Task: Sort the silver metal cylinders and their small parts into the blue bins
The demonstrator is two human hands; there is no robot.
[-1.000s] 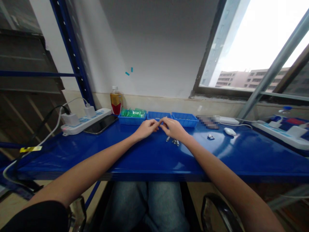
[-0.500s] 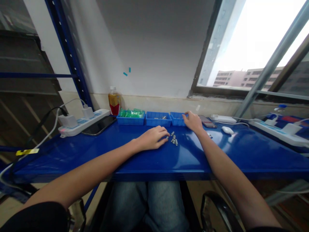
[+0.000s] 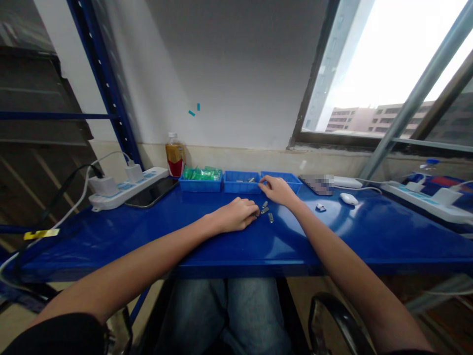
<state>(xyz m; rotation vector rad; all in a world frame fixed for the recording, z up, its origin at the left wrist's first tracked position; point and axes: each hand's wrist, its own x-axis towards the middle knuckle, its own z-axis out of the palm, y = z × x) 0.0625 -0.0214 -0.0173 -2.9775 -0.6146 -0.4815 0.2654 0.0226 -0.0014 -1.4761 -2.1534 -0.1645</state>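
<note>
Blue tabletop (image 3: 221, 251) below a pale wall (image 3: 236, 88); the right hand (image 3: 278, 191) has come leftward, nearer the left hand (image 3: 238, 214).
Half a second ago the right hand was over the right bin (image 3: 294, 187); now it is in front of that bin's left end, thumb and fingers curved toward each other, and whether they pinch anything cannot be told. The left hand's fingers curl down, their grip hidden; small metal pieces (image 3: 271, 218) lie just right of its fingertips, one now apart from the others. Beyond the left hand stand the middle bin (image 3: 242, 187) and, farther left, a bin of green packets (image 3: 201, 185); a window (image 3: 354, 74) is up and right of the right hand.
</note>
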